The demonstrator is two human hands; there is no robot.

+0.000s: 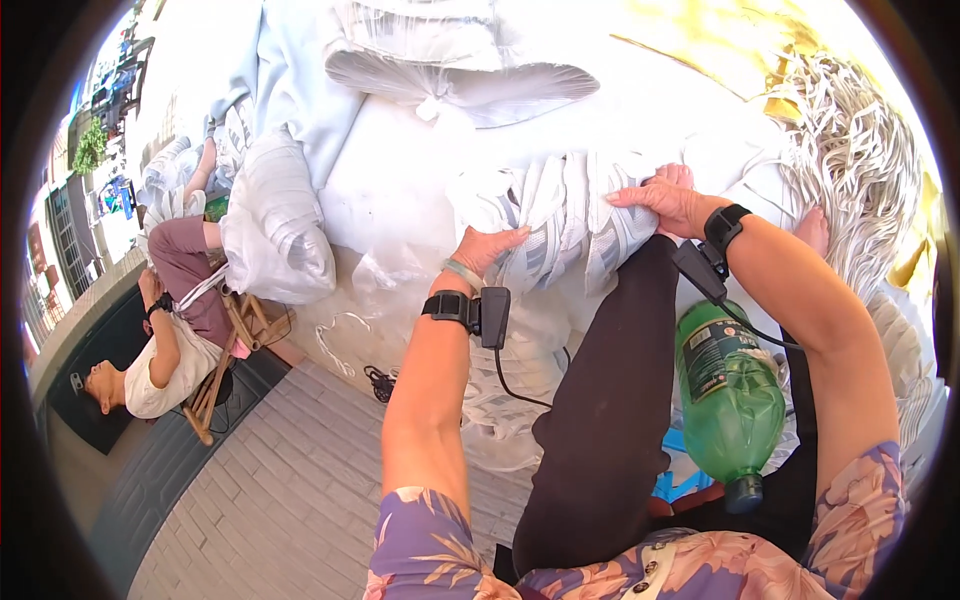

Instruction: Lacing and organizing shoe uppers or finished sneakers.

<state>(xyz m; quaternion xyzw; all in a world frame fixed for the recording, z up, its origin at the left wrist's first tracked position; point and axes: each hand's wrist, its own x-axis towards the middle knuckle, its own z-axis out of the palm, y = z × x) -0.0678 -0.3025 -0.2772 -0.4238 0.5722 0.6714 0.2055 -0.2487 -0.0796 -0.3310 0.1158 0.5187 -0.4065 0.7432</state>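
A row of white-and-grey shoe uppers [545,225], packed side by side, stretches between my two hands. At its left end my left hand [488,248] is closed on the uppers, thumb on top and most fingers hidden. My right hand [672,208] grips the upper [618,228] at the right end, its thumb side laid along the edge. Bare toes show just beyond that hand. Under the row lies pale sheeting with clear plastic [395,268].
A large heap of white laces [855,150] lies at far right. Wrapped bundles [430,70] sit at the back. A green bottle [730,395] rests by my legs. At left, a seated person [165,360] is beside a white bag [275,220]. Cables hang from my wrists.
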